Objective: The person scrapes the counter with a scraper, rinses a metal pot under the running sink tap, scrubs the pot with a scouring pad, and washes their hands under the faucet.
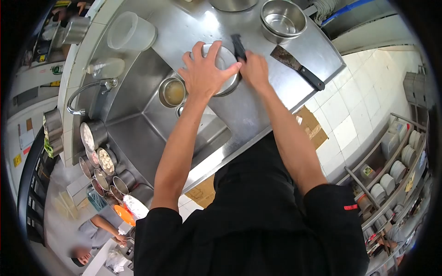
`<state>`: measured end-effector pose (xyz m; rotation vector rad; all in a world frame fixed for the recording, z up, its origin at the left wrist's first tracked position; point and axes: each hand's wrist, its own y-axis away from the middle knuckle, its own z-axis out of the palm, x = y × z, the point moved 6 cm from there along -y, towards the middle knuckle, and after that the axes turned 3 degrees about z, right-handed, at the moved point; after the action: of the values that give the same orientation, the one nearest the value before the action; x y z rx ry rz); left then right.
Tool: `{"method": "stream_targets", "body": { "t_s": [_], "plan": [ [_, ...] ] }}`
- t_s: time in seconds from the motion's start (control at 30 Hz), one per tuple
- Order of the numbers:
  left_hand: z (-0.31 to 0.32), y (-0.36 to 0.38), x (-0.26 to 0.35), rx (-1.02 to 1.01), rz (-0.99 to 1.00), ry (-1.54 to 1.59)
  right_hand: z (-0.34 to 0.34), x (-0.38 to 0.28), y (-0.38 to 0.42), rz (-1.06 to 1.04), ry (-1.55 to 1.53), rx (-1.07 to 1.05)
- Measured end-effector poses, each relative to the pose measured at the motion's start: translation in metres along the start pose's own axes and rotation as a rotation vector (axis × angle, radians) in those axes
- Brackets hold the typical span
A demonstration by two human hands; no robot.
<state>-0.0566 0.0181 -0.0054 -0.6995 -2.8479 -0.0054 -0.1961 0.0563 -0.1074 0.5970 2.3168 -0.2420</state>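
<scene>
My left hand (206, 76) is spread, its fingers splayed over a round, shiny metal vessel (226, 62) on the steel counter. It seems to be a bowl or pot with its base up, but the hand hides much of it. Close against its right side, my right hand (254, 70) is closed around a dark, narrow tool (238, 47). One end of this tool sticks out beyond the fist; its kind cannot be made out. Right of that hand lies a stained scraper (298, 66) with a black handle.
Left of the counter is a sink (142, 133) with a metal pot (172, 92) of cloudy liquid and a curved faucet (76, 106). Stacked metal bowls (283, 20) and a plastic tub (131, 32) stand farther back. A person (99, 230) works at lower left.
</scene>
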Motion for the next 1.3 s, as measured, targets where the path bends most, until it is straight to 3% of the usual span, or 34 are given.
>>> {"method": "stream_targets", "body": {
  "t_s": [0.17, 0.23, 0.3, 0.37, 0.47, 0.57, 0.6, 0.67, 0.73, 0.83, 0.9, 0.97, 1.0, 1.07, 1.2, 1.3],
  "plan": [
    [0.002, -0.008, 0.0, -0.021, 0.005, 0.036, -0.002, 0.009, 0.058, 0.198, 0.005, -0.113],
    [0.003, -0.011, -0.001, -0.029, 0.001, 0.038, 0.001, 0.01, 0.023, -0.019, 0.052, -0.012],
    [0.0, -0.014, -0.004, -0.019, -0.022, 0.032, 0.005, 0.003, -0.037, -0.246, -0.048, -0.204],
    [-0.001, -0.012, -0.004, -0.02, -0.054, 0.038, 0.014, -0.011, -0.072, -0.242, -0.048, -0.42],
    [-0.002, -0.014, -0.006, -0.032, -0.109, 0.044, 0.006, -0.016, -0.056, -0.264, 0.001, -0.343],
    [-0.001, -0.016, -0.005, -0.04, -0.171, 0.051, 0.005, 0.012, 0.01, -0.036, 0.03, -0.125],
    [0.001, -0.015, -0.003, -0.042, -0.171, 0.052, 0.003, 0.007, 0.023, -0.034, 0.031, -0.126],
    [0.002, -0.012, -0.001, -0.066, -0.221, 0.039, -0.002, 0.002, 0.04, 0.162, -0.026, -0.075],
    [0.001, -0.007, -0.014, -0.113, -0.215, 0.077, -0.005, 0.001, 0.012, 0.131, -0.02, -0.089],
    [-0.004, -0.003, -0.021, -0.202, -0.219, 0.11, -0.005, -0.008, -0.035, -0.147, 0.074, -0.129],
    [0.001, -0.002, -0.026, -0.249, -0.212, 0.085, 0.002, -0.003, -0.017, -0.122, 0.058, -0.097],
    [0.01, -0.011, -0.021, 0.008, -0.039, -0.071, -0.002, 0.005, 0.009, -0.026, -0.009, -0.069],
    [0.008, -0.009, -0.018, 0.005, -0.047, -0.065, -0.004, 0.003, 0.021, -0.027, -0.003, -0.077],
    [0.0, -0.008, -0.007, -0.088, -0.009, 0.073, -0.006, 0.01, 0.033, 0.186, -0.021, -0.099],
    [0.003, -0.005, -0.009, -0.033, 0.002, 0.021, -0.003, -0.007, -0.032, -0.001, 0.004, -0.071],
    [-0.002, -0.012, -0.013, -0.011, -0.049, 0.042, 0.003, 0.007, 0.01, 0.004, 0.006, -0.032]
  ]
}}
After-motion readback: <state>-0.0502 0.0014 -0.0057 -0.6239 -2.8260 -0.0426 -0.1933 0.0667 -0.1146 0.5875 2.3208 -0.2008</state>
